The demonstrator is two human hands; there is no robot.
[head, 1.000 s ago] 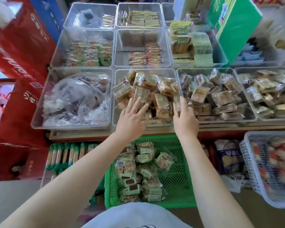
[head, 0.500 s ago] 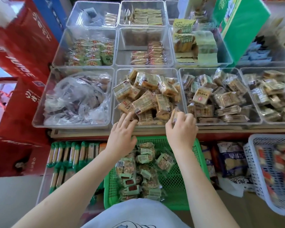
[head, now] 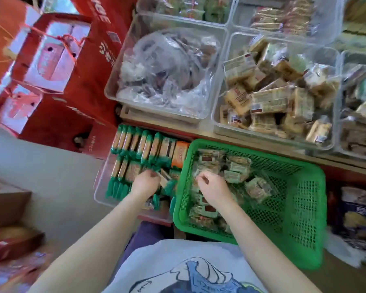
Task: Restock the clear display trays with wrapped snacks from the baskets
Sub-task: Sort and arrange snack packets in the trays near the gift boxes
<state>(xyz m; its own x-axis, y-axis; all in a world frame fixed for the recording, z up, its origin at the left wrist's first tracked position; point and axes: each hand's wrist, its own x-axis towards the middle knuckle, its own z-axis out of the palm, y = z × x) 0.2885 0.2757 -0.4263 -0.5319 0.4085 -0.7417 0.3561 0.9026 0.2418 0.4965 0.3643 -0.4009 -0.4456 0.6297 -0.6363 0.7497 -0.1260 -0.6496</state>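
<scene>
The person's right hand (head: 212, 186) is down in the green basket (head: 300, 210), fingers curled over the wrapped snacks (head: 237, 174) piled at its nine-o'clock side; whether it already pinches a packet is hard to tell through the blur. The left hand (head: 145, 183) sits just outside the basket at its nine o'clock, fingers curled down among the green-ended packets (head: 135, 149) in a low clear tray (head: 100, 187); what it grips, if anything, cannot be told.

At twelve o'clock from the basket, on the shelf above, the clear display tray of tan wrapped biscuits (head: 270, 98) looks heaped nearly to its rim. Its neighbour at ten o'clock, the tray of loose clear wrappers (head: 167, 72), holds mostly crumpled plastic and seems the emptiest.

As a judgement, the job is partway along: at least one tray appears well stocked, yet the basket keeps a good layer of snacks, so several more handfuls remain to be lifted up and placed.
</scene>
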